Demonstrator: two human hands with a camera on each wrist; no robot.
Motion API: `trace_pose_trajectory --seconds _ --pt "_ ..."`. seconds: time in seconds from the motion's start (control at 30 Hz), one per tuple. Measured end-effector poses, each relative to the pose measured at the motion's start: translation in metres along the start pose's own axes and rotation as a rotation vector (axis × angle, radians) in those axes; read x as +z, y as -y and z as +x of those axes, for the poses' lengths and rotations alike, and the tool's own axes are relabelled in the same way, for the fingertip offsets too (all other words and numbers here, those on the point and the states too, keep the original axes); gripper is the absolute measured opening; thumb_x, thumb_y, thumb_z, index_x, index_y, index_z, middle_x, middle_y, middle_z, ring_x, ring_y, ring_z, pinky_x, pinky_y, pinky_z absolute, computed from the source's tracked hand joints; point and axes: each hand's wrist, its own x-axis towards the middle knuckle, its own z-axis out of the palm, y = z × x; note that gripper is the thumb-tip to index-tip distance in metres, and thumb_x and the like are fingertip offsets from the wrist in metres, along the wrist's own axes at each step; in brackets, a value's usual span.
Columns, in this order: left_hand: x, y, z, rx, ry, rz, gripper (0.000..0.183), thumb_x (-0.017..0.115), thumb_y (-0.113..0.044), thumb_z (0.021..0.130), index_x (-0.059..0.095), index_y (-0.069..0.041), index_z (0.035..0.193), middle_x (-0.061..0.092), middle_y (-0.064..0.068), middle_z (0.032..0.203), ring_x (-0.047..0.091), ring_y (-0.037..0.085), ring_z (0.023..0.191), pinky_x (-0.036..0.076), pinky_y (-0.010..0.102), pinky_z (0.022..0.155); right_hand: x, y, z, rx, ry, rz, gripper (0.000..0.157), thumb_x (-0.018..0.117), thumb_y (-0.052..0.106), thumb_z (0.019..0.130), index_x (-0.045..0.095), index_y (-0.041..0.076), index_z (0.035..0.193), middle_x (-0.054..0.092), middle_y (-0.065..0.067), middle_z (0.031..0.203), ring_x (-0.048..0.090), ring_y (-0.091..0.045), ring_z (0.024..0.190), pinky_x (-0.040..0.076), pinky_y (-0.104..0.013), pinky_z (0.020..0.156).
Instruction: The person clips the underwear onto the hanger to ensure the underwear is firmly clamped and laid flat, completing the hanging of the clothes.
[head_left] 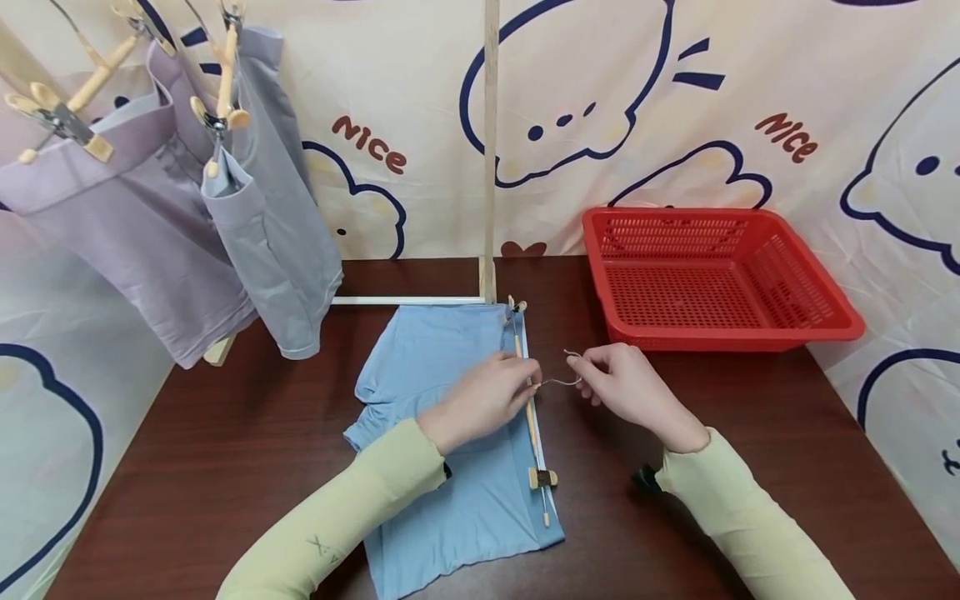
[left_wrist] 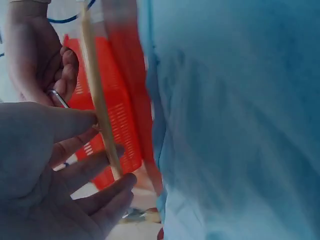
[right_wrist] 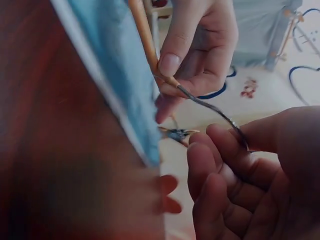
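Light blue shorts [head_left: 450, 475] lie on the table, their waistband along a wooden clip hanger [head_left: 533, 427]. One metal clip [head_left: 543, 478] sits at the waistband's near end, another [head_left: 516, 310] at its far end. My left hand [head_left: 487, 396] pinches the hanger's wooden bar [left_wrist: 100, 95] at its middle, beside the base of the hook. To its right, my right hand [head_left: 630, 385] pinches the thin metal hook [right_wrist: 212, 107] between thumb and index finger, its other fingers curled.
A red plastic basket [head_left: 720, 333] stands at the back right. Lilac shorts [head_left: 142, 200] and grey-blue shorts [head_left: 277, 225] hang from clip hangers at the left. A pale upright post [head_left: 491, 150] rises behind the blue shorts, with a white rod [head_left: 405, 301] at its foot.
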Motion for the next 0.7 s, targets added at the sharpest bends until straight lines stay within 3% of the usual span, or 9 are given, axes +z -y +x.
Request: trace_pose_trajectory --seconds 0.13,0.23,0.33,0.4,0.57,0.7 --pt "0.002 -0.014 -0.003 -0.003 0.061 0.096 0.039 0.06 -0.031 0.105 0.061 -0.011 0.138 0.047 0.014 0.153 0.045 0.032 0.139 0.035 0.042 0.113 0.002 -0.016 -0.001 0.019 -0.015 -0.006 0.04 0.061 0.027 0.104 0.071 0.006 0.071 0.065 -0.003 0.064 0.064 -0.021 0.056 0.054 -0.036 0.058" --pt "0.001 -0.033 -0.014 0.097 0.145 0.157 0.051 0.055 -0.036 0.106 0.051 -0.01 0.149 0.037 0.012 0.159 0.034 0.033 0.146 0.027 0.043 0.117 0.001 -0.024 -0.002 0.027 -0.03 -0.01 0.041 0.061 0.026 0.104 0.071 0.006 0.07 0.065 -0.001 0.062 0.063 -0.018 0.054 0.055 -0.035 0.057" --pt "0.004 -0.047 -0.029 0.233 0.231 0.178 0.048 0.049 -0.033 0.108 0.05 -0.01 0.151 0.04 0.009 0.158 0.029 0.029 0.149 0.024 0.042 0.119 0.0 -0.029 -0.003 0.034 -0.036 -0.022 0.041 0.06 0.028 0.104 0.071 0.007 0.07 0.065 0.001 0.062 0.063 -0.017 0.054 0.054 -0.035 0.057" --pt "0.007 -0.05 -0.037 0.273 0.254 0.18 0.045 0.046 -0.03 0.109 0.052 -0.01 0.15 0.043 0.008 0.157 0.03 0.028 0.148 0.024 0.041 0.119 -0.001 -0.031 -0.004 0.042 -0.032 -0.032 0.041 0.06 0.028 0.104 0.072 0.008 0.071 0.064 0.001 0.062 0.063 -0.018 0.055 0.054 -0.035 0.058" --pt "0.012 -0.045 -0.05 0.239 0.244 0.174 0.046 0.048 -0.027 0.109 0.048 -0.012 0.152 0.04 0.011 0.158 0.029 0.029 0.149 0.024 0.041 0.119 -0.001 -0.037 -0.005 0.064 -0.003 -0.071 0.04 0.06 0.028 0.104 0.071 0.01 0.07 0.064 -0.001 0.063 0.062 -0.018 0.056 0.053 -0.036 0.058" --pt "0.015 -0.038 -0.061 0.181 0.328 0.217 0.063 0.055 -0.033 0.106 0.031 -0.009 0.16 0.024 0.01 0.166 0.021 0.029 0.151 0.023 0.042 0.119 0.0 -0.044 -0.008 0.082 0.001 -0.116 0.04 0.061 0.028 0.104 0.069 0.012 0.069 0.062 0.0 0.061 0.06 -0.017 0.055 0.05 -0.036 0.057"
